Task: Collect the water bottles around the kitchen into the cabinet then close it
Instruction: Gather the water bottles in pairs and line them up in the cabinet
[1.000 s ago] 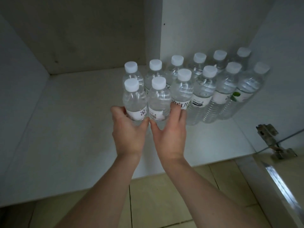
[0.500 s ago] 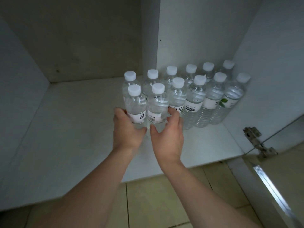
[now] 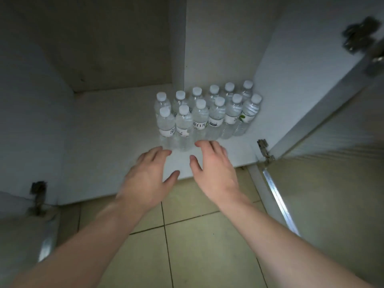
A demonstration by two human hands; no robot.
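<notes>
Several clear water bottles (image 3: 200, 118) with white caps stand in two rows on the white cabinet floor (image 3: 108, 146), packed against the right inner wall. The two nearest bottles (image 3: 175, 127) stand at the left end of the front row. My left hand (image 3: 148, 177) hovers just in front of them, fingers spread and relaxed, touching nothing. My right hand (image 3: 214, 165) is beside it, also spread and empty, its fingertips a little short of the bottles.
The right cabinet door (image 3: 324, 183) stands open, with a metal edge strip and hinges (image 3: 265, 150). The left door (image 3: 27, 231) is open too, with a hinge (image 3: 38, 196) at its edge. Beige floor tiles (image 3: 193, 242) lie below. The cabinet's left half holds nothing.
Both hands have let go of the two front bottles and drawn back toward me with fingers spread. The view has pulled away, showing both open doors.
</notes>
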